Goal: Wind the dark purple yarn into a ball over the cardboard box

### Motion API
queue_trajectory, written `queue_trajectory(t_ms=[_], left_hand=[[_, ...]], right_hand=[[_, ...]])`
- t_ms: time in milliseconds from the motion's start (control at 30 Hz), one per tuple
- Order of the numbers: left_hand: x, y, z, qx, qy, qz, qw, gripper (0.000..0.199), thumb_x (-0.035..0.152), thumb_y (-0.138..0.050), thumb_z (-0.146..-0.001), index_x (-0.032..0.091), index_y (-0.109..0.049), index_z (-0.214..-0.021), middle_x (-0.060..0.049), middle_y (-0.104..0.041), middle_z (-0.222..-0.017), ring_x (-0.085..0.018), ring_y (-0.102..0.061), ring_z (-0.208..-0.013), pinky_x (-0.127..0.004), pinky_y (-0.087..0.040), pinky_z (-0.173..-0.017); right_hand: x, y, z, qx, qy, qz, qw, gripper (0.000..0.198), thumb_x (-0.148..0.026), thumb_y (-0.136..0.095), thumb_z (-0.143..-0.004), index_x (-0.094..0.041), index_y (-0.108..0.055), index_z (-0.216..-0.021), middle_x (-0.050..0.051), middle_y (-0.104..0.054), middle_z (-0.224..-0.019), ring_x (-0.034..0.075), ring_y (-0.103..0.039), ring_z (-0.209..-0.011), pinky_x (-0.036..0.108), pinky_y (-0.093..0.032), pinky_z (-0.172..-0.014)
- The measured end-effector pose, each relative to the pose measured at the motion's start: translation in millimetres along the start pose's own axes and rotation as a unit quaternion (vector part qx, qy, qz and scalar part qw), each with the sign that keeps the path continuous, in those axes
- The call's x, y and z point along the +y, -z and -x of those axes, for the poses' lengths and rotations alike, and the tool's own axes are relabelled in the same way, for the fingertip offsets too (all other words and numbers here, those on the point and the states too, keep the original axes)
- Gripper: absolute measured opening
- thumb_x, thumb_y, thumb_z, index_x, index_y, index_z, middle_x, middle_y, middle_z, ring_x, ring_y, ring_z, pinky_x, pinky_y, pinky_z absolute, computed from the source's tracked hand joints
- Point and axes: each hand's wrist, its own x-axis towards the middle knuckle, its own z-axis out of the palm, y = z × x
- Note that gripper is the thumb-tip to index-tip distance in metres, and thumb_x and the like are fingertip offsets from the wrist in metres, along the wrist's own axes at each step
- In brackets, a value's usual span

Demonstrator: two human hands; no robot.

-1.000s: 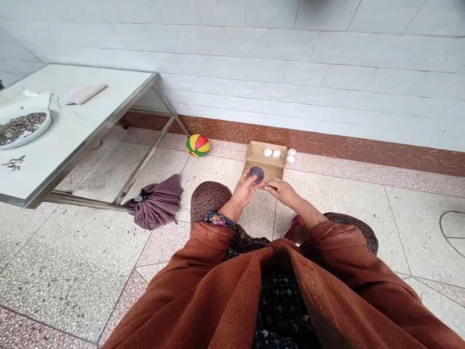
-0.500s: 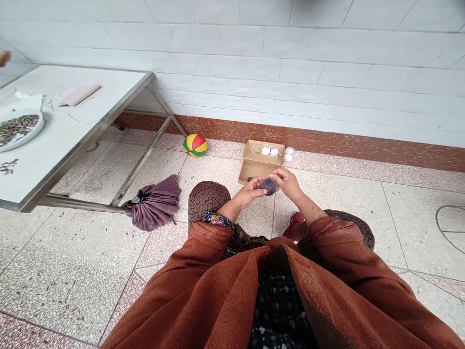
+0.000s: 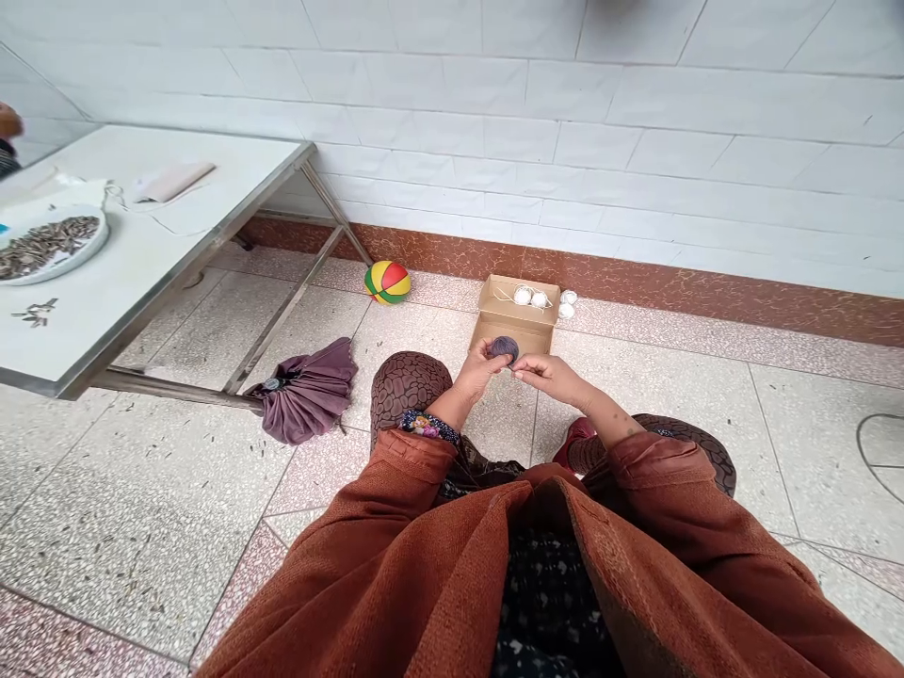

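A small ball of dark purple-grey yarn (image 3: 504, 349) is gripped in my left hand (image 3: 476, 372), between the thumb and fingers. My right hand (image 3: 555, 379) is just right of the ball and slightly below it, its thumb and fingers pinched together. The pinch seems to be on the yarn strand, which is too thin to see clearly. Behind both hands, an open cardboard box (image 3: 518, 331) sits on the floor. White yarn balls (image 3: 529, 297) with a loose strand lie in its lid part. More white balls (image 3: 567, 303) are on the floor beside it.
At the left stands a white table (image 3: 233, 155) with a metal frame, bearing a plate (image 3: 105, 231) of dark dried pieces. A colourful ball (image 3: 388, 282) rests by the table leg. A folded purple umbrella (image 3: 311, 394) lies below. Another person's hand (image 3: 9, 122) shows at the left edge.
My right hand has gone from the top right of the yarn ball round to its lower right. The ball is slightly further left and higher, and the view has shifted a little.
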Motion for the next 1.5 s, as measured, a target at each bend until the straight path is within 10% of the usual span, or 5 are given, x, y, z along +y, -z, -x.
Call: queue_trajectory(t_ms=[333, 567, 800, 1200, 1500], left_hand=[[-8.7, -3.3, 5.3, -0.204, 0.052, -0.004, 0.978, 0.061, 0.030, -0.096, -0.060, 0.020, -0.070, -0.114, -0.003, -0.072, -0.101, -0.014, -0.061, -0.083, -0.026, -0.042, -0.071], [0.2, -5.3, 6.1, -0.150, 0.029, 0.139, 0.978, 0.066, 0.032, -0.099, -0.059, 0.020, -0.069, -0.117, -0.005, -0.072, -0.111, -0.016, -0.066, -0.095, -0.028, -0.049, -0.081], [-2.4, 2.4, -1.7, -0.013, -0.014, 0.020, 1.000, 0.053, 0.029, -0.092, -0.062, 0.017, -0.071, -0.109, -0.001, -0.072, -0.095, -0.013, -0.058, -0.080, -0.026, -0.039, -0.070], [-5.8, -2.0, 5.5, -0.229, 0.014, -0.029, 0.973, 0.084, 0.037, -0.095, -0.066, 0.023, -0.067, -0.145, -0.007, -0.075, -0.109, -0.020, -0.064, -0.094, -0.031, -0.045, -0.080], [-0.7, -3.8, 4.2, -0.134, 0.003, 0.115, 0.984, 0.062, 0.037, -0.101, -0.062, 0.017, -0.074, -0.115, -0.007, -0.075, -0.112, -0.018, -0.067, -0.099, -0.030, -0.048, -0.087]], right_hand=[[19.4, 14.5, -15.6, 0.210, -0.045, 0.002, 0.977, 0.030, -0.051, -0.069, -0.095, -0.024, -0.069, -0.081, 0.004, -0.069, -0.082, 0.022, -0.062, -0.079, 0.036, -0.052, -0.078], [33.4, -0.2, -14.1, 0.139, -0.090, 0.065, 0.984, 0.019, -0.033, -0.059, -0.100, -0.023, -0.067, -0.087, 0.003, -0.070, -0.081, 0.021, -0.062, -0.075, 0.032, -0.049, -0.074], [13.4, -6.4, -0.7, -0.055, 0.049, 0.057, 0.996, 0.028, -0.045, -0.064, -0.104, -0.023, -0.071, -0.087, 0.004, -0.071, -0.085, 0.020, -0.065, -0.078, 0.032, -0.052, -0.078], [17.8, 15.0, -13.1, 0.238, -0.028, -0.043, 0.970, 0.036, -0.057, -0.069, -0.096, -0.023, -0.071, -0.085, 0.002, -0.064, -0.079, 0.019, -0.058, -0.072, 0.034, -0.049, -0.072], [29.2, -4.9, -11.0, 0.123, -0.080, 0.042, 0.988, 0.020, -0.035, -0.068, -0.094, -0.023, -0.066, -0.078, 0.001, -0.066, -0.074, 0.020, -0.060, -0.074, 0.032, -0.048, -0.072]])
